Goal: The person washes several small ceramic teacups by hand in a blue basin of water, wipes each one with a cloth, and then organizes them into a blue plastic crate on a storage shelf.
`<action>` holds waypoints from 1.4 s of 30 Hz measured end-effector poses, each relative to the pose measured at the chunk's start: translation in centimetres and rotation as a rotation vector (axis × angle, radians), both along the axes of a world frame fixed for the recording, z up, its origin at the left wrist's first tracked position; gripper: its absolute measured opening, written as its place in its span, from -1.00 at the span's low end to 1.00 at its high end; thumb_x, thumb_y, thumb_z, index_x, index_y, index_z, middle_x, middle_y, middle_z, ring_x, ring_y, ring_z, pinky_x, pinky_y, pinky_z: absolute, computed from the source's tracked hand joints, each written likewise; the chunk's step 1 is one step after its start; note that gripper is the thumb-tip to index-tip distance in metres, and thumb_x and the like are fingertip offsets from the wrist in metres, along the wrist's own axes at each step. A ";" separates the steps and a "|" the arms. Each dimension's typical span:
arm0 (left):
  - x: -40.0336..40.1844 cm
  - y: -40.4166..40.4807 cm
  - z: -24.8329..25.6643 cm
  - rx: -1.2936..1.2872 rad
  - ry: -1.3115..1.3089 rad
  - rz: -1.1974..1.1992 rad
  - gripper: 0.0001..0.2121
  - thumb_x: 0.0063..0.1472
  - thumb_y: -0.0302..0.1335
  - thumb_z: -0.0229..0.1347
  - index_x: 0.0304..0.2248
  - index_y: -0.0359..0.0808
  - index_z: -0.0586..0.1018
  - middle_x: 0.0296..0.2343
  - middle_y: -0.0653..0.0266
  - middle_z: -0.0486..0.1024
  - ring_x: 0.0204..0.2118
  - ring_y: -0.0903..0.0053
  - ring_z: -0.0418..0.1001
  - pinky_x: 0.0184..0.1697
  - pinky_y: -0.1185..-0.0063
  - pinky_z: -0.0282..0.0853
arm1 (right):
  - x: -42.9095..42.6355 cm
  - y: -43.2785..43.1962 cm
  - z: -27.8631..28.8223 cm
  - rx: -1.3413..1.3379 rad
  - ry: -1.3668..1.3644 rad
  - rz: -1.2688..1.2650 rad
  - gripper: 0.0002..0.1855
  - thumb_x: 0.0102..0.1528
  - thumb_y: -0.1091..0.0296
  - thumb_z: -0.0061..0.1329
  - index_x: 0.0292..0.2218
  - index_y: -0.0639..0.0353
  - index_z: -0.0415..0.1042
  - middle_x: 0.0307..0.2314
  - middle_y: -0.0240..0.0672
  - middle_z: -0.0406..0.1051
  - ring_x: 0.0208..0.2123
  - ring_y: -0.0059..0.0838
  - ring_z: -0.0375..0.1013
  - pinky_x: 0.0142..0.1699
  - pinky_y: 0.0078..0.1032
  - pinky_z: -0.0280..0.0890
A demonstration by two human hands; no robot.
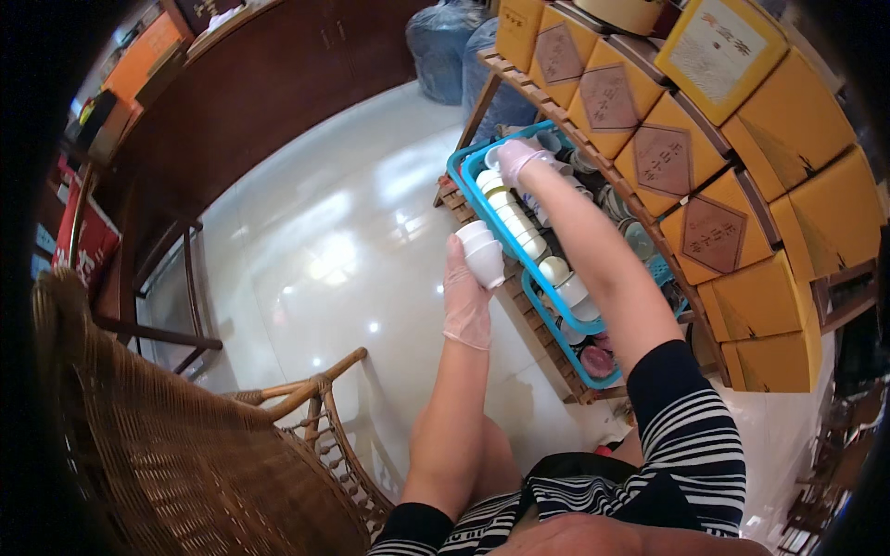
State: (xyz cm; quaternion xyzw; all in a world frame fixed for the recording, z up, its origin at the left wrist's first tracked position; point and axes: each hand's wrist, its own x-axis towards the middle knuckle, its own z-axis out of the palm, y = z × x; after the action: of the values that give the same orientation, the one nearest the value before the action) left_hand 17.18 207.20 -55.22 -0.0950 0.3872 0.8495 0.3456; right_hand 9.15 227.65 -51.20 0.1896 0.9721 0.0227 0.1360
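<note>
My left hand (467,295), in a thin clear glove, holds a short stack of small white cups (481,254) tilted over the floor, just left of the baskets. My right hand (520,158), gloved as well, reaches into the far end of a blue plastic basket (502,240). Its fingers are at a white cup there; whether they grip it I cannot tell. A row of nested white cups (516,221) lies along the basket's left side. White bowls (578,293) rest at its near end. Under it sits another blue basket (591,381) with a pink dish (596,361).
Yellow boxes (695,167) crowd the top of a slatted wooden shelf (549,104) above the baskets. Blue plastic bags (445,52) stand behind it. To my left are a wicker chair (167,445) and a dark wooden chair (174,337); a dark cabinet (278,83) spans the far side.
</note>
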 end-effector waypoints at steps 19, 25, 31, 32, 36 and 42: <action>-0.2 -1.0 1.1 0.021 0.042 -0.034 -0.50 0.13 0.08 -0.18 -0.14 -0.14 0.37 -0.37 0.32 0.47 -0.35 0.61 0.42 -0.47 0.63 0.28 | -1.5 3.3 -4.4 -1.439 0.787 -0.971 -0.81 -0.03 0.24 0.04 -0.42 0.16 0.43 -0.73 -0.49 0.27 -0.76 -0.70 0.13 -0.70 -0.69 0.07; 0.3 0.0 1.0 -0.005 0.020 -0.063 -0.48 0.10 0.14 -0.20 -0.15 -0.10 0.34 -0.42 0.34 0.48 -0.45 0.61 0.40 -0.59 0.68 0.22 | -3.3 5.2 -5.3 -1.463 0.668 -1.124 -0.90 0.05 0.44 -0.14 -0.47 0.24 0.36 -0.66 -0.38 0.37 -0.78 -0.69 0.25 -0.72 -0.78 0.15; -0.8 -1.5 0.8 -0.066 -0.016 -0.001 -0.48 0.11 0.13 -0.20 -0.15 -0.11 0.33 -0.42 0.31 0.48 -0.47 0.60 0.39 -0.58 0.71 0.17 | -1.9 2.3 -3.0 -1.351 0.575 -1.033 -0.92 0.00 0.54 -0.22 -0.43 0.26 0.33 -0.67 -0.32 0.37 -0.78 -0.61 0.29 -0.73 -0.72 0.11; -0.9 -1.5 0.6 -0.039 -0.002 -0.014 -0.49 0.11 0.11 -0.19 -0.15 -0.12 0.34 -0.40 0.31 0.47 -0.43 0.59 0.40 -0.54 0.70 0.22 | -1.1 2.6 -2.9 -1.308 0.548 -0.987 -0.91 0.00 0.56 -0.23 -0.43 0.26 0.33 -0.67 -0.31 0.36 -0.78 -0.59 0.29 -0.73 -0.71 0.10; -2.0 -3.0 -0.1 -0.016 0.033 0.033 -0.50 0.13 0.08 -0.17 -0.15 -0.15 0.35 -0.35 0.31 0.46 -0.34 0.58 0.43 -0.46 0.67 0.31 | 3.6 -0.2 -1.0 -1.091 0.759 -0.820 -0.84 -0.03 0.42 -0.18 -0.46 0.34 0.36 -0.56 -0.18 0.36 -0.49 -0.39 0.40 -0.39 -0.42 0.29; -0.4 -0.4 0.3 -0.033 -0.022 0.006 -0.49 0.10 0.12 -0.17 -0.15 -0.13 0.33 -0.43 0.30 0.46 -0.48 0.57 0.40 -0.58 0.70 0.27 | 12.4 -0.4 -0.9 -0.230 0.255 -0.260 -0.37 -0.25 0.02 0.15 -0.19 0.24 0.34 -0.25 -0.09 0.38 -0.24 -0.15 0.40 -0.15 -0.38 0.28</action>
State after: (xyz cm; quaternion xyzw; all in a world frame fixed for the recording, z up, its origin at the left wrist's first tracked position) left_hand 16.76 206.84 -54.89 -0.1111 0.3971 0.8430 0.3454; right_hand 21.51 227.25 -52.08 0.2978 0.9451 -0.1303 0.0345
